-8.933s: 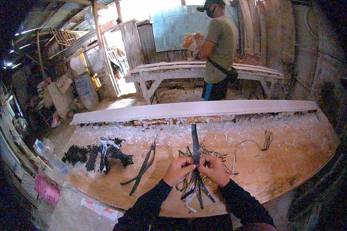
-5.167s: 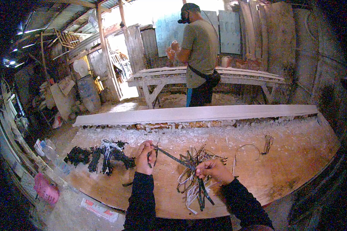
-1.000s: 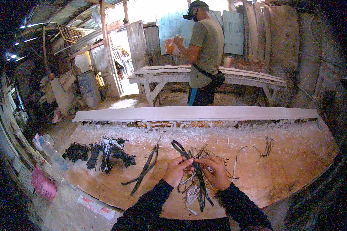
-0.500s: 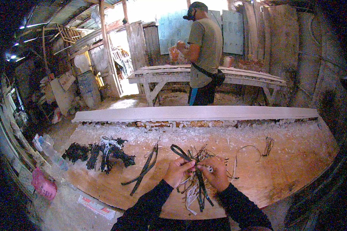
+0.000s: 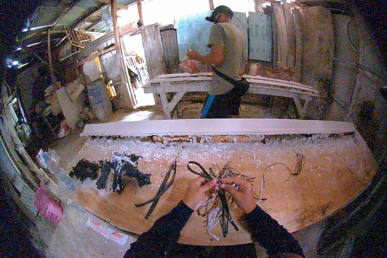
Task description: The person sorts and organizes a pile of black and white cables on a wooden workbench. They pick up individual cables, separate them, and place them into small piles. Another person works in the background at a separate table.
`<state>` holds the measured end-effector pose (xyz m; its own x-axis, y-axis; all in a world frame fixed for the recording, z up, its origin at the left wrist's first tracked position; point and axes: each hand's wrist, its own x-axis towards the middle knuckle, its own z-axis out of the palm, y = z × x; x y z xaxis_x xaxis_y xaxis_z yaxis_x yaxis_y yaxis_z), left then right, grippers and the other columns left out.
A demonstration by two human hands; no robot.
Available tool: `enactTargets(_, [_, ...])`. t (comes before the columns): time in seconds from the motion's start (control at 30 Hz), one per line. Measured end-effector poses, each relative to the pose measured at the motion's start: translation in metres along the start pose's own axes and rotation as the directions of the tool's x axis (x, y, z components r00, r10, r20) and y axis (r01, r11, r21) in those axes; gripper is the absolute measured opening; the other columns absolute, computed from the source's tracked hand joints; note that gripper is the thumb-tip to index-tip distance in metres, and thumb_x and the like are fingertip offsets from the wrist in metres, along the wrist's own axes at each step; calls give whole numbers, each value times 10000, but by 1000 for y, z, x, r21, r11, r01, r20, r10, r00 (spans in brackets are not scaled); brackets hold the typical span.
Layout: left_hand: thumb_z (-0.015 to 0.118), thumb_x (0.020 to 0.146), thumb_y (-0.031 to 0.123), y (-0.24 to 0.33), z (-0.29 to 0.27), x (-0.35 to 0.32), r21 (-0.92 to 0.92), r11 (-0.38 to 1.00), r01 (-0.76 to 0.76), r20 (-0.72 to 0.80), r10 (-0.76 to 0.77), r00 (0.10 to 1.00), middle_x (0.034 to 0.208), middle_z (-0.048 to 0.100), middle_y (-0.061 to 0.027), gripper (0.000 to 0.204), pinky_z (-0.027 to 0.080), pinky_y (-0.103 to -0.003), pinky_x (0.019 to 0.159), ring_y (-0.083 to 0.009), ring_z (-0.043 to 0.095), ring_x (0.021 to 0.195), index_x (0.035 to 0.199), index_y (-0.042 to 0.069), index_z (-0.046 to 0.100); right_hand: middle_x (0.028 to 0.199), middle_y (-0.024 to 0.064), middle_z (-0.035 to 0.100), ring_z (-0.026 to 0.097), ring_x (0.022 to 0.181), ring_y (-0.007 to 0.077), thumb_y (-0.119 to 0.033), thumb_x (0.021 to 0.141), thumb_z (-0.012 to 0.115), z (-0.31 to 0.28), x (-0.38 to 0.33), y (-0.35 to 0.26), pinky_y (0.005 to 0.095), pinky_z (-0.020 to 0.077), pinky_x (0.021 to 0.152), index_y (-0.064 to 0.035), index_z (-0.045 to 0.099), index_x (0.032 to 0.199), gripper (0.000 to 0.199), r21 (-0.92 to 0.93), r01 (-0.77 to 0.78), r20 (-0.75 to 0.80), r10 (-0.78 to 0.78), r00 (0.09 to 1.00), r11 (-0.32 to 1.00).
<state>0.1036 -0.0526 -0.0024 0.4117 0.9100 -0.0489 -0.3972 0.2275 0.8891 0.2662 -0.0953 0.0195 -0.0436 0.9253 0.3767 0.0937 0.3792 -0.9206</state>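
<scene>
Both my hands sit together over the wooden board (image 5: 322,193): my left hand (image 5: 196,192) and right hand (image 5: 241,193) each pinch one dark looped strip (image 5: 202,171) above one loose tangle of strips (image 5: 217,210). Two long dark strips (image 5: 161,191) lie just left; one black bundled heap (image 5: 112,172) farther left. One person (image 5: 228,60) stands beyond.

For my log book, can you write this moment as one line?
left hand: pinching dark strip | right hand: pinching same strip | under hands: strip bundle | surface: wooden board

flat white-and-red packet (image 5: 107,230) on floor at lower left, pink bag (image 5: 47,206) beside
</scene>
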Motion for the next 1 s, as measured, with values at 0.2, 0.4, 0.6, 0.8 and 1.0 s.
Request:
enactTargets(0.2, [589, 819, 150, -4, 1, -1, 57, 997, -58, -43, 61, 997, 802, 598, -41, 132, 484, -227, 534, -115, 574, 710, 880, 35, 569, 848, 58, 632, 590, 774, 167, -7, 757, 591, 0, 2, 5, 273, 469, 702, -17, 633, 884, 134, -150, -32, -20, 30, 999, 988])
enactTargets(0.4, [573, 828, 145, -5, 2, 0, 123, 981, -148, -14, 150, 989, 803, 592, -27, 107, 476, -227, 539, -103, 561, 725, 875, 50, 562, 781, 53, 618, 575, 733, 153, -65, 788, 595, 0, 0, 6, 274, 456, 689, -39, 608, 808, 36, -34, -18, 66, 20, 998, 999])
enactTargets(0.6, [555, 836, 133, -9, 1, 0, 106, 965, -240, 58, 235, 970, 774, 577, -21, 73, 450, -219, 535, -92, 545, 717, 861, 66, 540, 791, 15, 595, 540, 784, 116, -138, 807, 597, 0, 3, 5, 258, 429, 724, -36, 594, 797, 102, -59, -87, 150, 95, 984, 994])
enactTargets(0.8, [584, 800, 81, -5, 8, -4, -65, 966, -251, 121, 258, 959, 741, 562, -12, 59, 437, -207, 543, -95, 538, 671, 823, 69, 531, 794, 12, 584, 532, 777, 102, -147, 816, 592, -2, 2, 9, 246, 423, 725, -30, 583, 807, 117, 46, -184, 282, 164, 945, 982])
enactTargets(1.0, [615, 767, 44, 7, 8, -11, -68, 997, -47, 48, 51, 998, 729, 565, -20, 107, 435, -215, 504, -102, 549, 629, 815, 79, 526, 791, 16, 580, 531, 772, 106, -156, 817, 593, 1, 3, 19, 243, 427, 737, -36, 579, 815, 121, 170, -206, 248, 160, 955, 964])
